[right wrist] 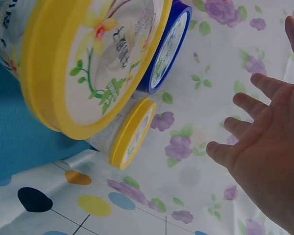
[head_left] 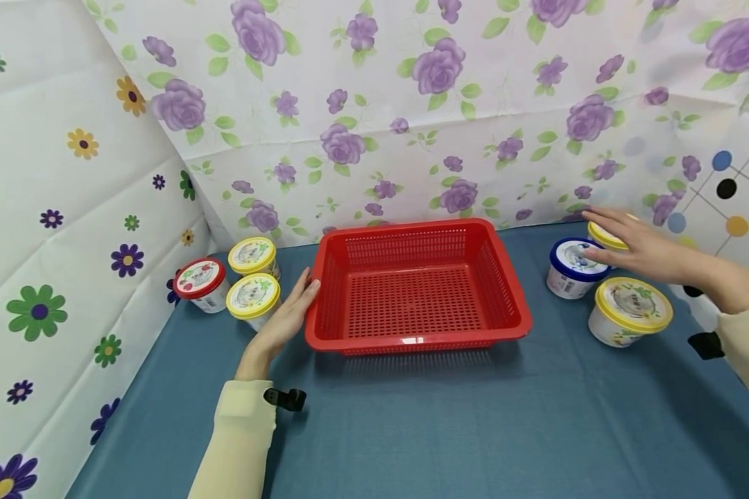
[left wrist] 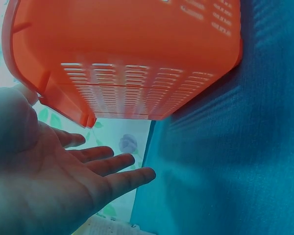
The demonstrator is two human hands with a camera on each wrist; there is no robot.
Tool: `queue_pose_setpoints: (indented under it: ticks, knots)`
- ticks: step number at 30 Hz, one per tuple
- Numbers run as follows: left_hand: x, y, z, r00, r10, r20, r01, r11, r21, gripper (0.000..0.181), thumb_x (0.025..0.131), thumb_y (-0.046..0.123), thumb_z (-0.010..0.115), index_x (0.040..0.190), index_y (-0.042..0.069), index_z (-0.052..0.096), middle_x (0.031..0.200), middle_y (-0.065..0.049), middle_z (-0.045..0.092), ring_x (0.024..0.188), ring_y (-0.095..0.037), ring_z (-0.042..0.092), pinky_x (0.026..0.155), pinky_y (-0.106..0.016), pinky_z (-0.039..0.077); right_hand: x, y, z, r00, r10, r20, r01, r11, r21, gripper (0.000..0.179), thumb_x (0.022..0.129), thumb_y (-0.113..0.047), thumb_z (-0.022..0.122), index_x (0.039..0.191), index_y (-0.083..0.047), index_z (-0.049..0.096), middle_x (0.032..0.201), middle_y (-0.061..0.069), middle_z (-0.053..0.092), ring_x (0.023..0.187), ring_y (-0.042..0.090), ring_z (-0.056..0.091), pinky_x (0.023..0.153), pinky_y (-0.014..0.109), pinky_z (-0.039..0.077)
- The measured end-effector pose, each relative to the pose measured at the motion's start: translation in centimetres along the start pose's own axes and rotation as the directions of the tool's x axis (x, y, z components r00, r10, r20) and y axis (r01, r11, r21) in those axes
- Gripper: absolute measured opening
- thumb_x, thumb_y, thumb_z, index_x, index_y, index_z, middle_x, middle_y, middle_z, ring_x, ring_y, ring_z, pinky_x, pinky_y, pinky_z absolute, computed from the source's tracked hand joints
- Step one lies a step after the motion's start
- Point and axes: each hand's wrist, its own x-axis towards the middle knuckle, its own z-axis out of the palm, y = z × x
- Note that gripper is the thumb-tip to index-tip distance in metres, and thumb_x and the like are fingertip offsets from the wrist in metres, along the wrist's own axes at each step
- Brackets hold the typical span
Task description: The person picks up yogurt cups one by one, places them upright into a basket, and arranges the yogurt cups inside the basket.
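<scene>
A red plastic basket (head_left: 418, 344) with slotted walls stands on the blue cloth, its inside bare. My left hand (head_left: 285, 315) is at its left side, thumb by the rim and the other fingers extended below it, as the left wrist view shows (left wrist: 54, 171). Above the tubs on the right hovers my right hand (head_left: 649, 249), fingers spread and straight, holding nothing. Under it are a blue-lidded tub (head_left: 568, 284), a large yellow-lidded tub (head_left: 633, 305) and a smaller yellow-lidded tub (head_left: 602, 238), partly hidden by the fingers.
Left of the basket stand a red-lidded tub (head_left: 201, 278) and two yellow-lidded tubs, one behind (head_left: 252, 255) and one in front (head_left: 252, 296), close to my left hand. A flowered sheet (head_left: 374, 138) rises behind the table, with patterned sheets at both sides.
</scene>
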Motion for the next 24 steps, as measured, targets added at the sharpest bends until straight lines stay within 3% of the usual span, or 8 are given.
queue_pose_setpoints:
  ticks: [11, 19, 24]
  knots:
    - [0.0, -0.1, -0.2, 1.000, 0.014, 0.012, -0.013, 1.000, -0.024, 0.082, 0.109, 0.057, 0.041, 0.168, 0.021, -0.004, 0.175, -0.005, 0.005, 0.157, -0.032, 0.014, 0.120, -0.060, 0.027, -2.5, 0.8, 0.7, 1.000, -0.008, -0.022, 0.010, 0.997, 0.078, 0.082, 0.104, -0.016, 0.064, 0.169, -0.016, 0.013, 0.172, 0.024, 0.004, 0.155, 0.050, -0.003, 0.106, 0.086, 0.009]
    - [0.0, -0.3, 0.0, 1.000, 0.007, 0.025, -0.006, 0.999, -0.051, 0.079, 0.110, 0.053, 0.041, 0.169, 0.022, -0.002, 0.174, -0.005, 0.009, 0.152, -0.032, 0.026, 0.119, -0.059, 0.030, -3.8, 1.1, 1.4, 0.994, 0.109, 0.000, -0.109, 0.992, 0.069, 0.085, 0.107, -0.026, 0.060, 0.169, -0.017, 0.003, 0.171, 0.026, -0.006, 0.153, 0.052, -0.016, 0.105, 0.086, 0.002]
    - [0.0, -0.4, -0.1, 0.999, 0.009, 0.036, -0.007, 0.998, -0.058, 0.078, 0.110, 0.055, 0.040, 0.169, 0.025, 0.000, 0.170, -0.009, 0.021, 0.144, -0.033, 0.039, 0.116, -0.057, 0.036, -4.6, 1.4, 2.1, 0.985, 0.170, 0.005, -0.170, 0.985, 0.040, 0.089, 0.107, -0.031, 0.060, 0.168, -0.016, -0.004, 0.171, 0.024, -0.013, 0.153, 0.053, -0.015, 0.104, 0.087, 0.005]
